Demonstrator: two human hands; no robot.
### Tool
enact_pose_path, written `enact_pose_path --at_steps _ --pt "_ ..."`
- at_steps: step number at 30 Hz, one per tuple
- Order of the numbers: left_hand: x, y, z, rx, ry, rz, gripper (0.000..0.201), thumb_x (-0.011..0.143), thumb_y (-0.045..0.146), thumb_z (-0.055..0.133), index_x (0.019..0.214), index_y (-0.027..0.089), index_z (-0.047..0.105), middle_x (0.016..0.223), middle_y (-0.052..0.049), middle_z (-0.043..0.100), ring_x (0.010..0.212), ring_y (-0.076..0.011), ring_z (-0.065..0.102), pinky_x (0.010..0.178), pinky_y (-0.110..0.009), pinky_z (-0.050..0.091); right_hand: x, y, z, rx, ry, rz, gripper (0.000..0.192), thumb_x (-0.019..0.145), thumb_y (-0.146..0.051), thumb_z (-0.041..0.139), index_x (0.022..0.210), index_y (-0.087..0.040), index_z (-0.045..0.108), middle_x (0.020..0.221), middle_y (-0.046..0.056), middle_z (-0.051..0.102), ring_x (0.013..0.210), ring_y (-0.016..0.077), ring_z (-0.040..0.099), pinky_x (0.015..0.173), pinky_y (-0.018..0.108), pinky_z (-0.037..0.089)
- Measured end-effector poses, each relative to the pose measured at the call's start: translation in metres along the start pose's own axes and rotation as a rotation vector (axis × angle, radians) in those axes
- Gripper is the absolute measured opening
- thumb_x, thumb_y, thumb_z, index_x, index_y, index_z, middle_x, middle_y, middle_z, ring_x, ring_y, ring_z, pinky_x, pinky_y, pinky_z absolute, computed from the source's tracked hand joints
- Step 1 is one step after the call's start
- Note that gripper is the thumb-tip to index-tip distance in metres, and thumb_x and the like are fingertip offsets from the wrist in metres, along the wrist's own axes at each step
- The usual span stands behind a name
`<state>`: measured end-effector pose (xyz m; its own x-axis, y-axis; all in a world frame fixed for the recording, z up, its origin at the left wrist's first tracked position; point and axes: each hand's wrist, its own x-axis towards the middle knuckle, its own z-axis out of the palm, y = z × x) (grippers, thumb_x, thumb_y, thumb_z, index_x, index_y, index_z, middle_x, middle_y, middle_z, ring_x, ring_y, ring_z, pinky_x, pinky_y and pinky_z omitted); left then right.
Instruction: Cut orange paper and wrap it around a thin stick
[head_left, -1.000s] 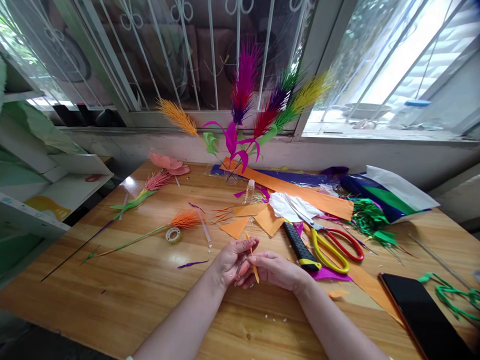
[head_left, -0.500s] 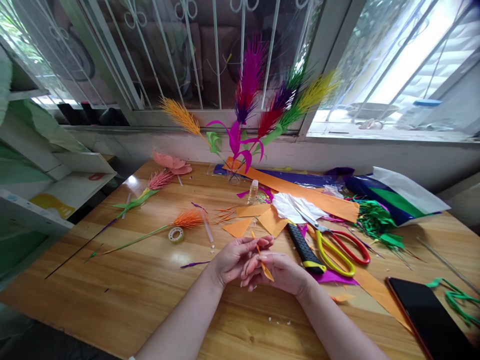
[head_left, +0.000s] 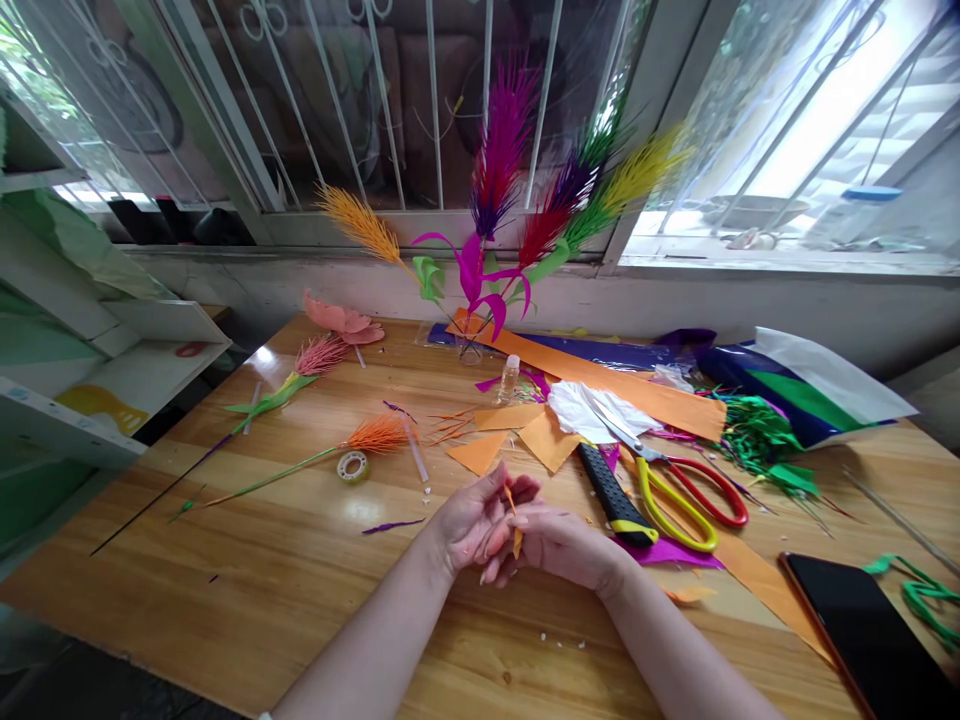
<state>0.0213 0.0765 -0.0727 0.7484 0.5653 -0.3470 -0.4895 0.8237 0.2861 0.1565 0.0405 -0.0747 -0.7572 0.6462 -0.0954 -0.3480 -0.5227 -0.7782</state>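
Note:
Both hands meet above the front middle of the wooden table. A thin twisted strip of orange crepe paper (head_left: 517, 542) runs between them, its lower end a little wider. My left hand (head_left: 474, 518) pinches its upper part between thumb and fingers. My right hand (head_left: 559, 545) grips it lower down, the fingers touching those of the left. Just beyond lie cut pieces of orange paper (head_left: 551, 440). To the right are a box cutter (head_left: 613, 495) with a black grip and scissors (head_left: 679, 490) with red and yellow handles.
Paper grass stems stand in a clear vase (head_left: 470, 348) at the back. A small glue bottle (head_left: 508, 380), a tape roll (head_left: 352, 467) and an orange paper stem (head_left: 300, 467) lie about. Far right are a phone (head_left: 862, 630) and green shredded paper (head_left: 757, 430).
The orange strip has turned between my fingers; its wide lower end now looks narrower and hangs more upright. The hands stay in nearly the same place, and the view has shifted slightly.

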Motion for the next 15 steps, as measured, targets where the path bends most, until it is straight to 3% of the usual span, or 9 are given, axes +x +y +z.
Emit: enact_pose_path --at_steps 3,5,9,13,15 --pt "-0.004 0.004 0.003 0.104 -0.145 0.015 0.025 0.082 0.020 0.041 0.097 0.010 0.058 0.102 -0.012 0.060 0.097 -0.0165 0.055 0.079 -0.026 0.045 -0.001 0.000 0.001 0.085 -0.020 -0.055 0.037 0.082 -0.034 0.039 0.090 -0.006 0.062 0.091 0.017 0.063 0.083 0.0249 0.061 0.072 0.038 0.044" --pt "-0.005 0.004 0.004 0.160 -0.171 0.037 0.024 0.082 0.016 0.041 0.096 0.010 0.059 0.104 -0.013 0.060 0.101 -0.0173 0.053 0.078 -0.025 0.046 -0.001 -0.001 0.002 0.109 -0.021 -0.071 0.035 0.081 -0.034 0.040 0.090 -0.008 0.062 0.097 0.015 0.061 0.085 0.0255 0.060 0.072 0.039 0.044" --pt "-0.002 0.001 0.000 0.090 -0.076 0.099 0.015 0.077 0.011 0.048 0.077 0.011 0.063 0.100 -0.009 0.061 0.102 -0.0167 0.053 0.078 -0.024 0.045 -0.001 -0.002 0.003 0.042 -0.017 -0.035 0.035 0.081 -0.032 0.041 0.090 -0.007 0.063 0.097 0.017 0.061 0.085 0.0245 0.060 0.073 0.038 0.044" --pt "0.001 0.000 -0.007 -0.043 0.042 -0.055 0.009 0.074 0.016 0.054 0.071 0.013 0.062 0.088 -0.006 0.065 0.071 -0.0152 0.063 0.063 -0.028 0.050 0.001 -0.002 0.004 -0.061 0.043 0.034 0.035 0.083 -0.031 0.039 0.091 -0.005 0.062 0.089 0.016 0.063 0.082 0.0213 0.060 0.076 0.036 0.044" --pt "0.002 0.000 -0.009 -0.078 0.073 -0.067 0.010 0.074 0.019 0.055 0.067 0.013 0.060 0.084 -0.004 0.066 0.063 -0.0150 0.062 0.062 -0.031 0.049 0.002 -0.001 0.004 -0.085 0.045 0.042 0.036 0.084 -0.032 0.038 0.091 -0.005 0.062 0.088 0.016 0.063 0.081 0.0202 0.060 0.076 0.035 0.043"
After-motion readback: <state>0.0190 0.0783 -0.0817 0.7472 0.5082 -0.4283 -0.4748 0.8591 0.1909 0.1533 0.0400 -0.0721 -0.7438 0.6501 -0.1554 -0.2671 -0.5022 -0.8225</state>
